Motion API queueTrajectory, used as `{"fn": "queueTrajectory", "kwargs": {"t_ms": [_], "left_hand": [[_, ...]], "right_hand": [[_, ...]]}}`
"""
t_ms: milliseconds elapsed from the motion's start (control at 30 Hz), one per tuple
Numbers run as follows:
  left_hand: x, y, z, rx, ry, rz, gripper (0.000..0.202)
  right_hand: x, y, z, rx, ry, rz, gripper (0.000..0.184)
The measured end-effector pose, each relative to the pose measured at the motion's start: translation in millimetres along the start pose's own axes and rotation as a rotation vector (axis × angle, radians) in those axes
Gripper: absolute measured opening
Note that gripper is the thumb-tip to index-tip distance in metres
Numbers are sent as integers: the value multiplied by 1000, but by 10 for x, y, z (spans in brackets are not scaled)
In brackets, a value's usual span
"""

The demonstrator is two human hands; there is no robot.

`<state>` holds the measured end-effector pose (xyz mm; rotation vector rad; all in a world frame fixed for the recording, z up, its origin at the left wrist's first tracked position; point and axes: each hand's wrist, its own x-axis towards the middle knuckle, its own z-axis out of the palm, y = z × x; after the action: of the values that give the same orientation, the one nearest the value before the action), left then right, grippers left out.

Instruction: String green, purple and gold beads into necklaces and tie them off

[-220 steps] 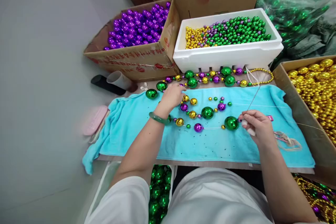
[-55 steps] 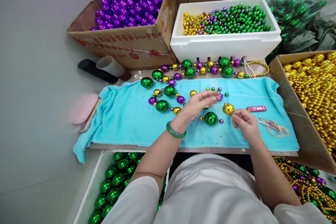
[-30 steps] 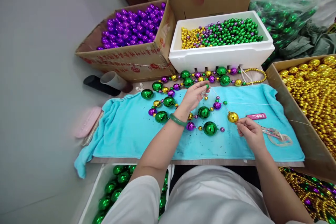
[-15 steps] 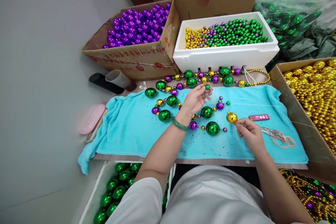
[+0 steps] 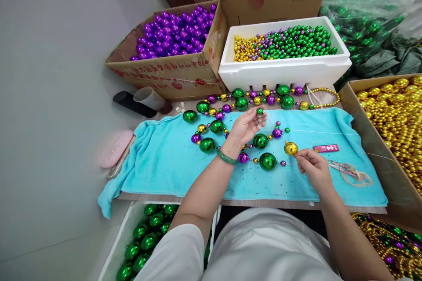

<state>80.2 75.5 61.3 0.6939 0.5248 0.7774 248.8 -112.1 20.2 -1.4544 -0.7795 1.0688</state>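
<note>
My left hand (image 5: 245, 125), with a green bangle on the wrist, pinches a small green bead (image 5: 260, 111) at the tip of a long thin needle (image 5: 273, 128). My right hand (image 5: 311, 166) pinches the needle's other end, just behind a gold ball (image 5: 291, 148) threaded on it. Both hands hover over a turquoise towel (image 5: 165, 162). On the towel lies a partly strung strand of green, purple and gold balls (image 5: 260, 141), running left from the needle.
A finished bead strand (image 5: 263, 96) lies along the towel's far edge. Behind stand a cardboard box of purple balls (image 5: 171, 35) and a white foam box of small beads (image 5: 283, 68). A box of gold balls (image 5: 395, 114) sits right. Scissors (image 5: 349, 170) and a pink tag (image 5: 325, 147) rest on the towel.
Over the past seconds the strand was pulled left and a gold ball went onto the needle. My left hand then picked a small green bead and brought it to the needle tip.
</note>
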Motion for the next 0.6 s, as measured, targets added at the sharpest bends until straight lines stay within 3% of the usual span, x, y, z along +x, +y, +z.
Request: {"fn": "queueTrajectory", "kwargs": {"t_ms": [233, 400, 467, 533, 600], "left_hand": [[-29, -4, 9, 238, 5, 55, 23], [-72, 110, -15, 852, -66, 48, 45], [-43, 262, -118, 1235, 82, 174, 39], [13, 443, -292, 1618, 335, 261, 28], [74, 596, -502, 1895, 543, 165, 24]], "right_hand": [[21, 14, -47, -36, -40, 12, 23], [52, 94, -53, 26, -84, 9, 21], [52, 127, -66, 64, -93, 7, 19], [47, 148, -86, 75, -96, 8, 19], [44, 154, -99, 77, -99, 5, 18]]}}
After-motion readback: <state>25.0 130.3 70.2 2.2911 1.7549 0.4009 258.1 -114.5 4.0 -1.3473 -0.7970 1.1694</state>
